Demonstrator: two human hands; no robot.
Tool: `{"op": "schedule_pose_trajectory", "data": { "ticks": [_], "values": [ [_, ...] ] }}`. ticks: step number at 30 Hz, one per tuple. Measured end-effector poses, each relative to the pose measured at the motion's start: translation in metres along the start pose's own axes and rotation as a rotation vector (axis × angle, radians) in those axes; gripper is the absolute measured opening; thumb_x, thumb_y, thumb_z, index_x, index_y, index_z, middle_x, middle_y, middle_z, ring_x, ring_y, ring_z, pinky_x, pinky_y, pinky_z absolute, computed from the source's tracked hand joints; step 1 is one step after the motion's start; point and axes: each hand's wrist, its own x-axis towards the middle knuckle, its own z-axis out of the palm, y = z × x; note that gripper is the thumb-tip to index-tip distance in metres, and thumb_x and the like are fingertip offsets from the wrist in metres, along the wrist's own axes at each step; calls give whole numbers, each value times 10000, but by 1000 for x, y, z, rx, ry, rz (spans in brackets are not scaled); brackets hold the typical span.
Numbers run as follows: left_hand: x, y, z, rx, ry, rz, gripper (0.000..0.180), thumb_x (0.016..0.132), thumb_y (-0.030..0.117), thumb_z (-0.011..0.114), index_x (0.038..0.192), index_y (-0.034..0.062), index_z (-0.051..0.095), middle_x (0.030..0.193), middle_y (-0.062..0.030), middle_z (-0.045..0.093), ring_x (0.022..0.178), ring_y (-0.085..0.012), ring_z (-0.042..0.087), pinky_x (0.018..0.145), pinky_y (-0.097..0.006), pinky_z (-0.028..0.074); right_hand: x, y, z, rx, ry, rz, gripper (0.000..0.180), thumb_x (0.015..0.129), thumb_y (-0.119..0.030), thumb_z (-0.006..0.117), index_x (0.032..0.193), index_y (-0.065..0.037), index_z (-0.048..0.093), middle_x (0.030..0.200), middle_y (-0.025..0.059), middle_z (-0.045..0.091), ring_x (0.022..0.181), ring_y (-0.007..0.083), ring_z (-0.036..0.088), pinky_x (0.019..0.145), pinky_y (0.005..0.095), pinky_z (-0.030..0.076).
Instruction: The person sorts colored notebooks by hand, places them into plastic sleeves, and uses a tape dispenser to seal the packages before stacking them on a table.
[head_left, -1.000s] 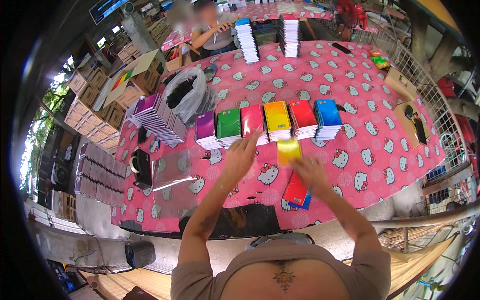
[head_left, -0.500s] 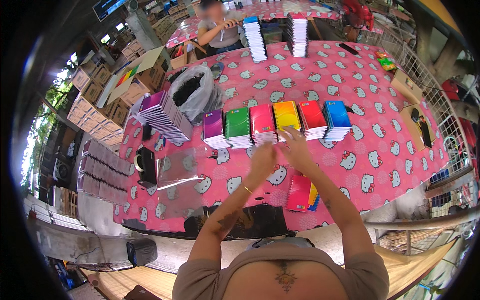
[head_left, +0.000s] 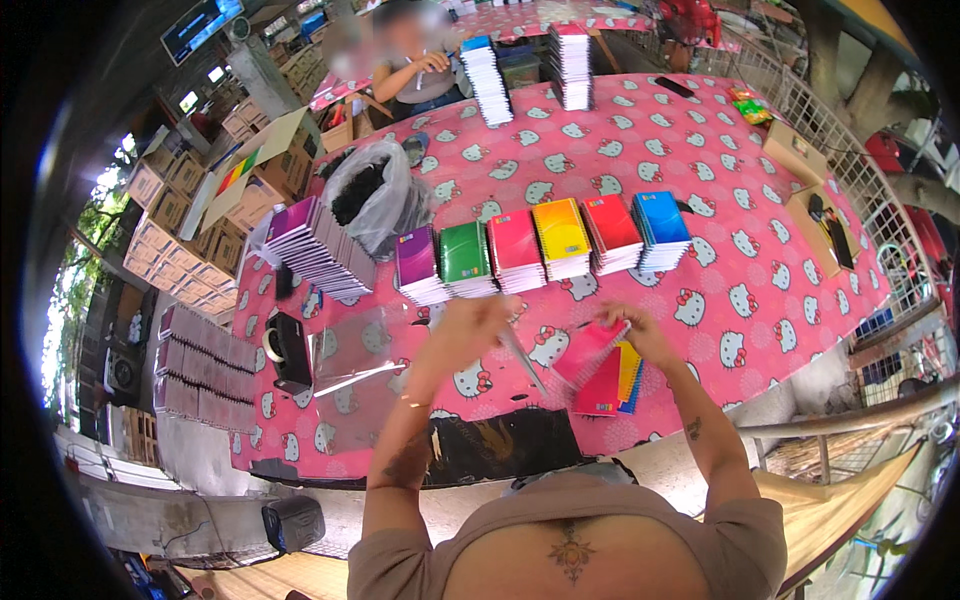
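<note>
Your left hand (head_left: 478, 318) pinching a clear sleeve (head_left: 522, 355), your right hand (head_left: 632, 328) gripping a pink notebook (head_left: 590, 352) over the desk (head_left: 700, 180), six coloured stacks (head_left: 540, 245) just beyond

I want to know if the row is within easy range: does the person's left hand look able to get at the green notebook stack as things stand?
Probably yes. The left hand is raised just in front of the green notebook stack, and only bare pink tablecloth lies between them. The right hand is off to the side on the small fanned pile.
</note>
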Motion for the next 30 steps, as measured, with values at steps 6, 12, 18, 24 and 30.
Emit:
{"op": "schedule_pose_trajectory", "data": {
  "ticks": [6, 12, 18, 24, 30],
  "values": [
    [67, -47, 185, 328, -123, 199, 456, 1033, 430, 397, 1086, 38, 624, 911, -245, 675, 846, -438, 664, 749, -542, 507, -25, 15, -32, -208, -169, 30, 504, 776, 130, 509, 1230, -47, 636, 1336, 153, 592, 1314, 314, 497, 1114, 424, 373],
    [138, -34, 146, 876, 630, 510, 629, 865, 252, 666, 1418, 32, 464, 1393, -215, 535, 1300, -411, 500, 1083, -550, 383, 49, -20, -83, -1211, 619, -184, 449, 813, -5, 633, 1254, -89, 631, 1286, 168, 602, 1222, 344, 549, 1047, 495, 416],
    [143, -59, 108, 700, 549, 485, 460, 840, -44, 566, 1297, 3, 566, 1221, -196, 663, 1192, -367, 600, 1075, -555, 390, 42, -29, -100, -1204, 358, -342, 336, 848, -73, 627, 1183, -82, 631, 1152, 96, 620, 1067, 309, 598, 905, 484, 455],
    [0, -66, 195, 429, 437, 718, 438, 857, 29, 633, 1293, 33, 588, 1329, -181, 575, 1212, -375, 567, 1028, -476, 464, -124, 6, 45, -520, 244, -70, 247, 874, -132, 679, 1119, -106, 662, 1117, 96, 616, 962, 280, 600, 903, 391, 477],
    [-1, -57, 195, 457, 391, 518, 482, 889, 276, 694, 1289, 36, 574, 1313, -222, 565, 1216, -409, 529, 1021, -541, 427, -111, 11, 43, 194, 854, 216, 260, 934, -59, 611, 1184, 5, 590, 1155, 90, 594, 1096, 174, 557, 997, 306, 422]
  ]
}}
